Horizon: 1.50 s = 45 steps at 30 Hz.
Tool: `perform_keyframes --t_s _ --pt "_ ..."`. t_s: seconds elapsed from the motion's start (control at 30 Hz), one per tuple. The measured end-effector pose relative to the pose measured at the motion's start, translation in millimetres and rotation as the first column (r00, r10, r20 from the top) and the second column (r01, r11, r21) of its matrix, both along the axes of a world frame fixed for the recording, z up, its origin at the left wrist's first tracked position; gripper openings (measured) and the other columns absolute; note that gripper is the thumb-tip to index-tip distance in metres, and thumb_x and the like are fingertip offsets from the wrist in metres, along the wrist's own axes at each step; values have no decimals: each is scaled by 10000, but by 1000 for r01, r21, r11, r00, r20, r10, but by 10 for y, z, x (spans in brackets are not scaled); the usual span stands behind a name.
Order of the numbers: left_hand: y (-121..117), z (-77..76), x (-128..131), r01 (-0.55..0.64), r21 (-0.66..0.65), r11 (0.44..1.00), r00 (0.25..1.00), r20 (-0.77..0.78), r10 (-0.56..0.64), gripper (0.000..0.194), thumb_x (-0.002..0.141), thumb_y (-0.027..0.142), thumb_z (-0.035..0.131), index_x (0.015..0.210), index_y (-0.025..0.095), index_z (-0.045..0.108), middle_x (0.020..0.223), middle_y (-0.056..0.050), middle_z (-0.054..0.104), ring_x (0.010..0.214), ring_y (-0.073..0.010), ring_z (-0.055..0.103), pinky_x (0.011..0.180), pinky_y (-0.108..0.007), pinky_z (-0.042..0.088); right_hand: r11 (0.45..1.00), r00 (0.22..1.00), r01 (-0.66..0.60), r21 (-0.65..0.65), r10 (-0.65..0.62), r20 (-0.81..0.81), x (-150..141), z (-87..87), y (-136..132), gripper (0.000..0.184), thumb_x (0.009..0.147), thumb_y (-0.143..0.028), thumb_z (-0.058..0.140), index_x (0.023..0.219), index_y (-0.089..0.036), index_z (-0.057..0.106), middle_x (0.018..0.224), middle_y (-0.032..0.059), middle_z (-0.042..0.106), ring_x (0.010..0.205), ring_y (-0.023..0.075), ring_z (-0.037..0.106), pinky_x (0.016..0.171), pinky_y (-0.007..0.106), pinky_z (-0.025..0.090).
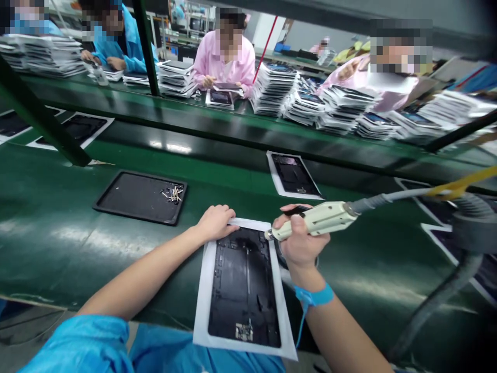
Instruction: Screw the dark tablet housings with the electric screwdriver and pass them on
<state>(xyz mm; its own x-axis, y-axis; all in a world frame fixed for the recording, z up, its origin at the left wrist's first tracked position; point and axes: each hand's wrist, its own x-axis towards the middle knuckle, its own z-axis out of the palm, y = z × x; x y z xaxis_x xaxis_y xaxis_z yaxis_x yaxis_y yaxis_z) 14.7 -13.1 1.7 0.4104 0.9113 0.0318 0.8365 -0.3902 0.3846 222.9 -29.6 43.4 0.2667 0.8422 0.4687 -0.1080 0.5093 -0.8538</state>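
A black tablet housing (244, 280) lies on a white sheet (204, 311) in front of me, overhanging the near table edge. My left hand (217, 223) grips its far left corner, thumb on the black surface and fingers curled at the rim. In my right hand (302, 241) is a cream electric screwdriver (328, 220) with a black lever, held tilted. Its tip is at the housing's far right corner; a screw there is too small to see. A blue wrist strap (314, 297) circles my right wrist.
A shallow black tray (135, 197) holds small metal parts (173, 193). Another tablet housing (294, 173) lies on the belt ahead. A grey hose (438, 295) curves up at right, near the screwdriver's cable (392, 197). Co-workers sit behind stacks of housings (274, 88) across the line.
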Motion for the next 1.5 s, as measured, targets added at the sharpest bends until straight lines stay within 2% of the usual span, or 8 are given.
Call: perform_keyframes --t_s 0.13,0.43,0.93,1.07,1.2,1.3,1.4,1.5 --pt "224 33 120 71 -73 995 997 -6 -72 220 994 384 612 960 211 743 987 -51 718 958 -219 687 817 -293 513 1000 999 -27 0 27 -33 122 -31 -143 286 838 -363 794 1003 -220 609 858 7 707 479 124 631 411 262 533" --pt "983 -86 94 -149 62 987 987 66 145 231 996 363 623 963 184 765 1010 -76 690 1000 -228 660 867 -314 490 952 952 -299 -60 302 47 30 -256 -545 239 916 -299 723 1130 -267 623 977 25 700 556 117 659 493 270 569" --pt "1011 -151 97 -152 70 986 982 122 142 235 990 379 638 947 190 771 972 -68 684 994 -231 649 879 -322 484 931 935 -333 -148 346 77 25 -307 -591 265 903 -373 740 1106 -269 606 933 16 669 561 128 633 510 289 559" --pt "935 -144 94 -239 112 965 964 148 221 245 994 342 613 1126 180 742 1105 -102 675 1093 -264 622 981 -368 484 925 927 -347 -156 363 90 -9 -323 -597 265 884 -380 762 1041 -245 597 868 -2 661 536 113 620 507 265 557" --pt "648 -50 46 -448 181 876 892 158 423 425 982 367 603 1336 131 613 1320 -185 609 1223 -320 574 1040 -420 476 922 936 -327 -208 346 60 -35 -352 -568 269 880 -387 762 1027 -232 600 824 0 678 522 119 617 479 253 542" --pt "267 129 20 -495 75 866 868 -10 497 437 973 510 563 1172 132 659 1186 -195 681 1140 -337 647 921 -390 522 920 936 -321 -225 345 73 -13 -290 -491 271 864 -389 763 1030 -216 637 778 10 696 526 133 630 475 255 538" --pt "-115 276 -33 -498 -160 852 849 -291 441 556 900 706 515 894 170 665 897 -183 730 917 -386 723 757 -411 534 943 961 -256 -213 272 51 65 -127 -352 292 823 -410 761 1011 -208 667 918 60 745 526 128 634 480 271 548" --pt "-309 209 -154 -453 -218 864 875 -290 386 418 912 594 430 850 221 608 771 -137 736 821 -387 738 691 -413 508 966 994 -107 -237 111 3 206 30 -168 289 801 -419 738 980 -202 673 849 46 738 518 135 620 489 277 543"
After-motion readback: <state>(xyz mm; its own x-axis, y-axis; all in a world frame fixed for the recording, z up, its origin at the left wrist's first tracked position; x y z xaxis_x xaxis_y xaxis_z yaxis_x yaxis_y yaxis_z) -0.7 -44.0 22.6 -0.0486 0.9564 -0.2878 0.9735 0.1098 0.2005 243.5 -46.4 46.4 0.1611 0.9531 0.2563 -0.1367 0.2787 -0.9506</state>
